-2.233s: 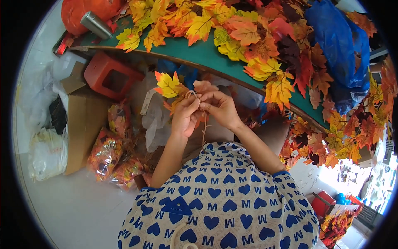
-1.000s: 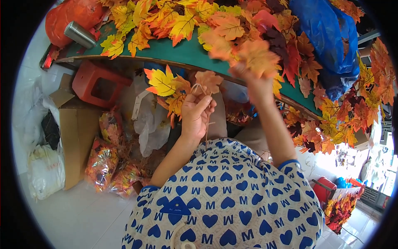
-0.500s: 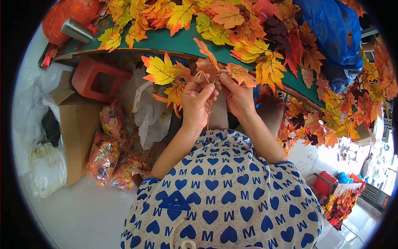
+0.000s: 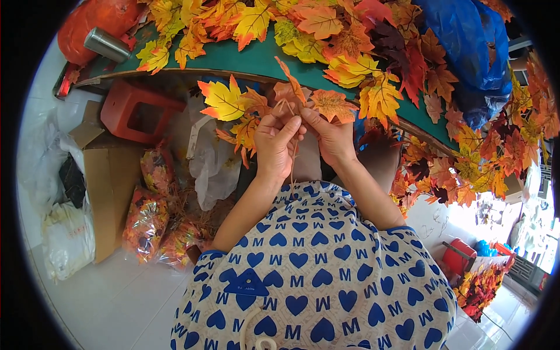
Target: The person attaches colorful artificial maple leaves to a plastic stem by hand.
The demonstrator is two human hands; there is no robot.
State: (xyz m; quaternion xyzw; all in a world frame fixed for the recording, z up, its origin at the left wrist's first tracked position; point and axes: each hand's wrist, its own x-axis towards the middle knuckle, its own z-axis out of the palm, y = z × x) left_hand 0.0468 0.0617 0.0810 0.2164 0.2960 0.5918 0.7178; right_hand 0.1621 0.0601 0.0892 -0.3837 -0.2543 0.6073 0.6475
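Above my lap, both hands meet at an artificial maple-leaf garland. My left hand is closed round its thin brown stem, which hangs down toward the apron. My right hand pinches the base of an orange artificial leaf, close to my left fingertips. A yellow leaf with red tips and several orange leaves stick out to the left of my left hand. An upright orange leaf rises between the hands. Fingers hide the exact spot where leaf and stem meet.
A green table carries piled autumn leaves, a steel cup and a blue plastic bag. On the left are a red stool, a cardboard box and bagged leaves. Leaf garlands hang at the right.
My right hand has shifted slightly left and down, and the orange leaf it pinches has turned flatter to view. My left hand stays nearly still on the stem.
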